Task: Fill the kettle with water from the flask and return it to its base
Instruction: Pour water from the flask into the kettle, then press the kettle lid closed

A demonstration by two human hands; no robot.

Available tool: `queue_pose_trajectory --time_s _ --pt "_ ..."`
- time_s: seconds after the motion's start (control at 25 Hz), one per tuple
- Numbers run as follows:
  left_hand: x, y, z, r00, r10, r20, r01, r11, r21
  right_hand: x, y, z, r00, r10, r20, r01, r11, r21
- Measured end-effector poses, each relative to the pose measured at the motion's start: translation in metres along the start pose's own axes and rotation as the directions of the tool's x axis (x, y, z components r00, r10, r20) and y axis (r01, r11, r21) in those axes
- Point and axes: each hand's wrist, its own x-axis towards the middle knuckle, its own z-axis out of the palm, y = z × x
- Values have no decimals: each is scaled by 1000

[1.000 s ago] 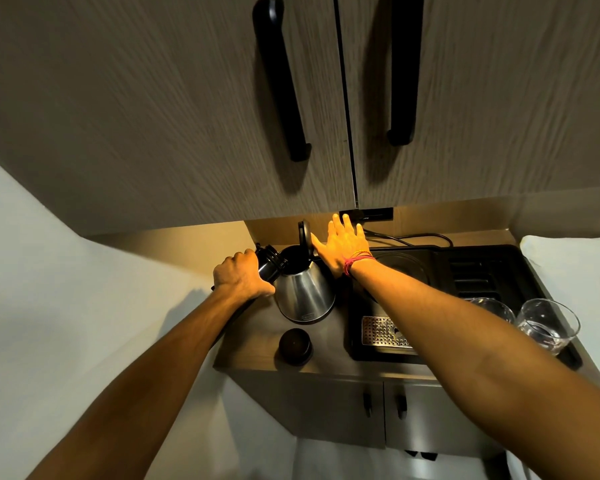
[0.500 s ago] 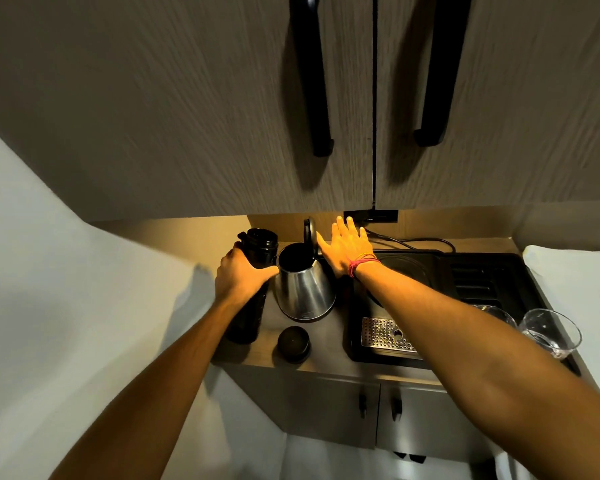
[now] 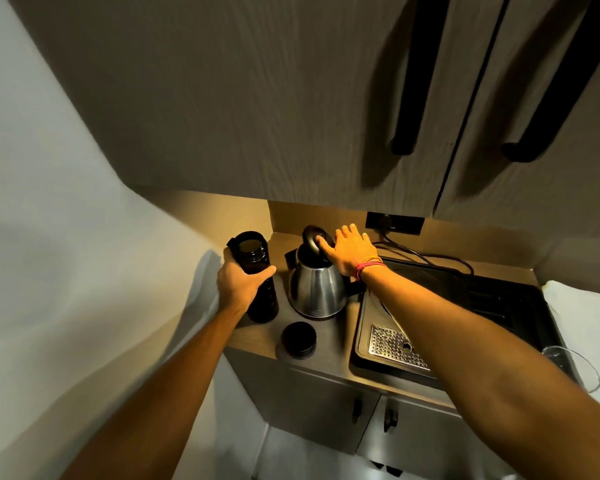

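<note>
A steel kettle (image 3: pixel 317 289) stands on the counter (image 3: pixel 336 336) under the wall cupboards. Its black lid (image 3: pixel 313 241) is tilted partway over the mouth, and my right hand (image 3: pixel 352 250) lies on it with the thumb pressing the lid. To the kettle's left the black flask (image 3: pixel 257 268) stands upright with its mouth uncovered, gripped around the upper body by my left hand (image 3: pixel 241 284). The flask's round black cap (image 3: pixel 298 338) lies on the counter in front of the kettle.
A black tray (image 3: pixel 492 306) with a perforated metal drain plate (image 3: pixel 397 346) fills the counter's right side, with a clear glass (image 3: pixel 568 365) at its front right. A power cable (image 3: pixel 426 256) runs from a wall socket (image 3: pixel 394 222). Cupboard doors hang low overhead.
The flask went from tipped at the kettle's mouth to upright on the counter at the left. The kettle lid came down from fully raised to partway closed under my right hand.
</note>
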Motion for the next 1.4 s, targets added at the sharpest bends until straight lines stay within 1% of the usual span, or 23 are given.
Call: queue_pose_trajectory --time_s 0.16,0.2,0.24,0.28,0.32,0.36,0.4,0.44,0.48,0.52,0.56,0.6,0.64,0.72,0.84,0.92,1.0,1.08,1.16,1.24,1.28,1.32,1.4 --pt "3 6 -15 1000 13 -25 -14 999 -36 3 -7 14 999 32 37 -32 999 -3" --pt "3 14 -19 997 23 -72 -24 1000 -12 4 -8 15 999 28 25 -28 1000 1" --pt "2 22 -22 986 75 -147 -68 996 53 3 -7 16 1000 15 1 -15 1000 14" --pt "1 30 -24 958 187 -219 -156 976 153 2 -6 16 999 -13 -35 14 999 33" --pt "-1 38 -22 903 350 -248 -287 923 258 1 -5 17 996 -55 -77 59 997 52" --pt "-5 48 -17 833 514 -204 -434 837 334 0 -4 19 988 -106 -113 115 991 72" --pt "-10 58 -9 761 642 -94 -573 733 367 -3 -4 21 977 -162 -136 175 981 87" --pt "-16 67 3 700 713 46 -675 639 369 -5 -3 24 966 -214 -147 229 969 90" --pt "-21 72 18 674 714 190 -723 585 367 -8 -3 26 957 -250 -147 264 961 83" --pt "-26 74 31 688 657 308 -722 580 377 -11 -2 28 953 -268 -141 280 957 74" --pt "-28 74 44 728 566 387 -685 606 404 -13 -1 30 953 -270 -135 281 957 68" --pt "-28 71 54 770 457 445 -633 632 448 -14 -1 30 956 -265 -129 275 959 65" --pt "-25 67 62 791 348 502 -592 641 488 -14 0 30 960 -254 -122 263 963 63" --pt "-21 58 73 791 187 582 -544 649 532 -13 0 30 967 -235 -96 241 969 61" --pt "-19 50 81 790 124 600 -513 670 537 -11 -4 30 973 -224 -46 225 974 20" --pt "-19 50 81 778 94 622 -517 659 547 -10 -6 27 977 -212 0 212 977 -16" --pt "-18 51 78 776 83 625 -509 666 545 -14 -10 24 980 -197 4 197 980 -30" --pt "-25 48 73 796 145 587 -493 718 491 -25 -11 31 972 -224 -74 219 974 -62" --pt "-51 30 64 844 285 454 -491 753 439 -44 -11 50 947 -277 -164 258 957 -129" --pt "-78 1 59 850 378 367 -518 730 446 -59 -9 65 936 -277 -216 247 956 -159" --pt "-90 -13 58 839 363 405 -532 700 476 -64 -9 69 933 -275 -233 243 957 -157" --pt "-100 -27 57 829 294 475 -530 684 501 -69 -9 72 925 -293 -242 258 952 -165" --pt "-114 -43 59 781 92 618 -511 663 547 -77 -12 77 893 -390 -223 345 913 -216"
